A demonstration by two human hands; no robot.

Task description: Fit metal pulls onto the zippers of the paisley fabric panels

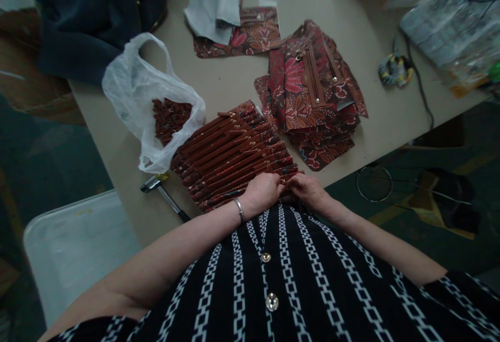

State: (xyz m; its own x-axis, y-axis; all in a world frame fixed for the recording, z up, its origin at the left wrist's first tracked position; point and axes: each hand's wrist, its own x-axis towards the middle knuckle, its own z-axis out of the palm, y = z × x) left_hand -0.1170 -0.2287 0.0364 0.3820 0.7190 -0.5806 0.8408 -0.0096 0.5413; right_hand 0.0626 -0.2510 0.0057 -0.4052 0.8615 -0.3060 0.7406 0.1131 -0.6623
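A row of folded floral fabric pieces with brown zippers (230,149) lies overlapped on the table in front of me, gold-coloured sliders toward its right side. At the near right end of this row, my left hand (262,194), with a silver bangle on its wrist, is closed in a pinch on the nearest zippered floral piece. My right hand (310,192) pinches the same piece just beside it. A tiny gold-coloured bit shows between the fingertips; the fingers hide the rest. Left of the row, a white plastic bag (128,92) stands open with many small brown zipper pulls (170,120) inside.
A stack of floral zippered panels (308,92) lies right of the row. Behind are another floral panel (258,32) and grey cloth (214,3). A hammer (166,196) rests at the left table edge, and a coiled wire bundle (394,70) at right.
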